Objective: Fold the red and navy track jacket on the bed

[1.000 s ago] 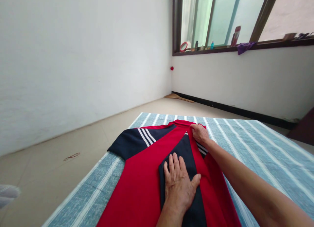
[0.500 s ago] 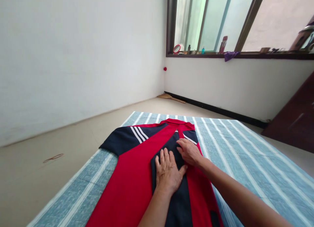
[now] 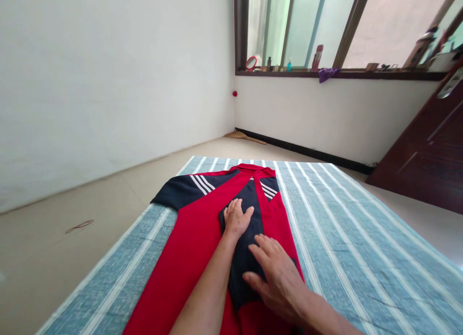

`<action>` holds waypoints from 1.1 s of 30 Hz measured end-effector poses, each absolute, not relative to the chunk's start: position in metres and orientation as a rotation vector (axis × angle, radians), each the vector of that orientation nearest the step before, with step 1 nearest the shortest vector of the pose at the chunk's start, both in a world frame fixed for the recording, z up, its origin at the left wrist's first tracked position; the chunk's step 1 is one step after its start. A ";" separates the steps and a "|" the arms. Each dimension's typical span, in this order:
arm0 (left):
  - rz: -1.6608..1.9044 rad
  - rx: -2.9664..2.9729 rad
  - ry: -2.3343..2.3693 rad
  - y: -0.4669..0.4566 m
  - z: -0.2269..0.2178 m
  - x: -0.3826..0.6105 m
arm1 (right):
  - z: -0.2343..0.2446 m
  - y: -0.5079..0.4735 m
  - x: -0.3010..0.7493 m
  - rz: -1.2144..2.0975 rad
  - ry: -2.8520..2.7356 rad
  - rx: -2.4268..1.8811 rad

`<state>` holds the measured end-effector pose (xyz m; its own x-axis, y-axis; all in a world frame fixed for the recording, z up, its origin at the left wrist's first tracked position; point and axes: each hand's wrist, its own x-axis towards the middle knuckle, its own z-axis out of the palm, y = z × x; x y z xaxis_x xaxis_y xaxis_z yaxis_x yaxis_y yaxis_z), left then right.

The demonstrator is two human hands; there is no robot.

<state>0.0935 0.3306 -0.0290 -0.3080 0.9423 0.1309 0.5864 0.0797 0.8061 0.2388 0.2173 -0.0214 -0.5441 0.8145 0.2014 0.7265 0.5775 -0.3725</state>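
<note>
A red and navy shirt (image 3: 191, 229) with white stripes on the sleeves lies on a blue striped sheet (image 3: 343, 229). Its right side is folded inward, so a navy sleeve runs down the middle. My left hand (image 3: 237, 218) lies flat and open on that navy sleeve, fingers pointing away from me. My right hand (image 3: 277, 274) rests nearer to me, open with fingers spread, on the lower part of the same navy fold. The other navy sleeve (image 3: 181, 192) lies spread out to the left.
The sheet covers a low bed or mat, with bare tiled floor (image 3: 90, 214) to the left. A white wall stands beyond. A window sill (image 3: 325, 74) holds bottles and a purple cloth. A dark wooden door (image 3: 427, 146) stands at the right.
My right hand has slid from the shirt's collar end back toward me along the folded sleeve. My left hand stayed flat on the fold. The view has shifted left.
</note>
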 end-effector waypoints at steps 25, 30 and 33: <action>1.681 1.392 1.581 0.312 0.092 0.065 | -0.026 0.155 0.238 0.614 -2.561 -1.136; 1.170 1.842 1.708 0.275 0.058 0.068 | -0.030 0.154 0.239 0.565 -2.557 -1.113; 0.880 2.039 1.723 0.223 0.032 0.061 | -0.030 0.151 0.242 0.522 -2.543 -1.069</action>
<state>0.0611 0.2226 0.0322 0.0785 0.9668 0.2430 0.7635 -0.2150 0.6089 0.2420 0.1509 -0.0305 -0.6626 0.7319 0.1592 0.6098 0.6506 -0.4526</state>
